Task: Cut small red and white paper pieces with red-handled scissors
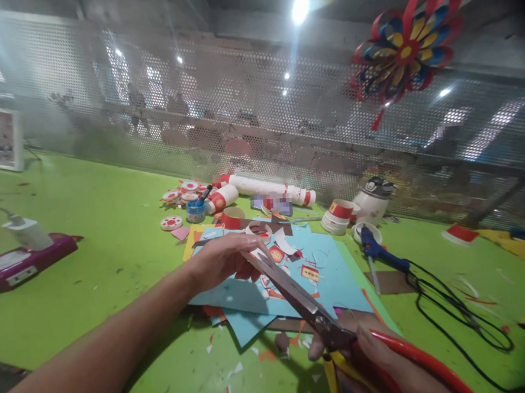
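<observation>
My right hand (386,361) grips large scissors (295,292) with red handles, their long blades pointing up and left. A strip of yellow shows under the handles. My left hand (226,255) is closed, its fingers curled down beside the blade tips. A small pale piece of paper (258,253) shows at its fingertips, largely hidden by hand and blades. Below both hands lie light blue paper sheets (342,268), strewn with cut scraps, a red and yellow printed piece (310,273) and a curved white strip (285,241).
A blue glue gun (381,251) with a black cord rests at right, by a white penguin-like container (372,200). White-and-red tubes (266,187), a blue jar (196,211) and a paper ring (232,218) stand behind the sheets. A purple power strip (26,264) lies left.
</observation>
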